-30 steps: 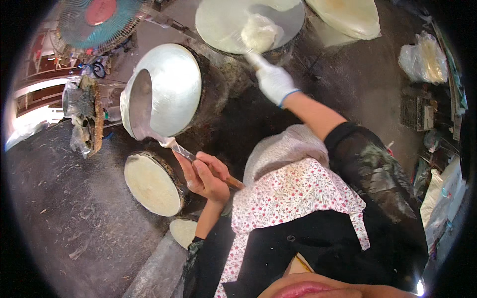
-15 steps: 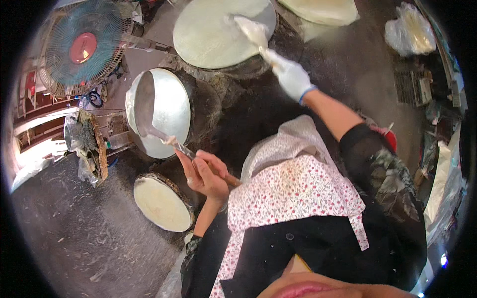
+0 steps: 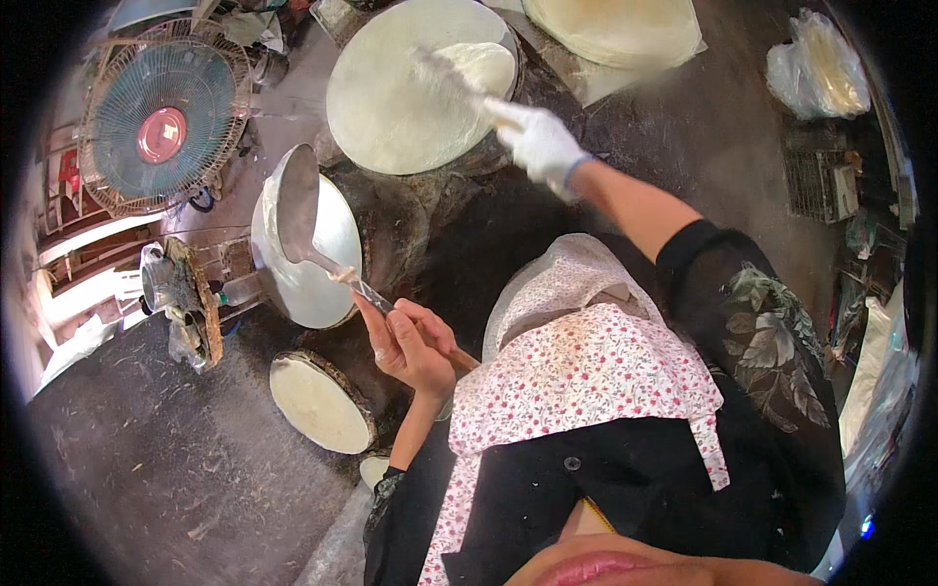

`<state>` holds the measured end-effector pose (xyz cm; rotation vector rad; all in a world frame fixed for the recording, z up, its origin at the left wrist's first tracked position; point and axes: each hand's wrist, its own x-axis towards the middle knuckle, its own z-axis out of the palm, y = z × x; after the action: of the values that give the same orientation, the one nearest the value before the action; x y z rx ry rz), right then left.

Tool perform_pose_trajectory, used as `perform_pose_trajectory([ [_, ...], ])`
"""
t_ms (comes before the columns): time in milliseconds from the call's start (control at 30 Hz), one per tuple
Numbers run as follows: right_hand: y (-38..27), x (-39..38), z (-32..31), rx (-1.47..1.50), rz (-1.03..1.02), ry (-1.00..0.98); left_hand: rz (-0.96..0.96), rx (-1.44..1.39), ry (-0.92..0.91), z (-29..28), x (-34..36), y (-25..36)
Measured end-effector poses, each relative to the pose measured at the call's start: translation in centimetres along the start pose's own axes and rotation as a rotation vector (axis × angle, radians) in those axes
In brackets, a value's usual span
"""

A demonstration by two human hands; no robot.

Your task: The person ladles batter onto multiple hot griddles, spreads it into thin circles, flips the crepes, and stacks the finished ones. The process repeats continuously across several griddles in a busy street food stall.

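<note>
My left hand is closed around the handle of a metal ladle. Its deep bowl is raised over a wide silvery basin. My right hand, in a white glove with a blue cuff, grips a long thin tool with a light-coloured handle. The tool's far end is blurred, so its exact kind cannot be told. It reaches over a large round cooking surface with a pale, wet-looking coating. A smooth whitish patch lies beside the tool, near the surface's far right.
A pale round sheet lies at the far right, beyond the cooking surface. A caged fan stands at the far left. Nearer is a round, pale-topped container. Plastic bags and a wire crate are at the right.
My right hand has moved slightly left, and the tool's tip has swept left across the round surface. The ladle stays over the basin in my left hand. The whole view has shifted a little.
</note>
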<state>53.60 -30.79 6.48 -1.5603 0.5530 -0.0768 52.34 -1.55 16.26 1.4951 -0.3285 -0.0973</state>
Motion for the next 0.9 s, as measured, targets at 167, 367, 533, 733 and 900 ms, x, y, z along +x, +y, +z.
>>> perform_pose_trajectory([
  [167, 1.7, -1.0, -1.6, -0.430, -0.228, -0.079, -0.051, -0.010, 0.106, 2.8, 0.5, 0.3],
  [367, 3.0, 6.3, -5.6, -0.597, -0.209, -0.005, -0.101, 0.026, 0.072, 4.3, 1.4, -0.4],
  [533, 5.1, 0.1, -3.8, -0.563, -0.172, 0.058, -0.149, -0.037, 0.028, 4.7, 1.8, -0.7],
  [733, 7.8, 2.0, -0.8, -0.093, -0.335, 0.329, -0.320, -0.038, 0.010, 5.3, 2.9, -0.4],
  [900, 6.6, 6.0, -2.7, -0.136, -0.185, 0.163, -0.489, -0.060, 0.004, 5.5, 5.5, -0.9],
])
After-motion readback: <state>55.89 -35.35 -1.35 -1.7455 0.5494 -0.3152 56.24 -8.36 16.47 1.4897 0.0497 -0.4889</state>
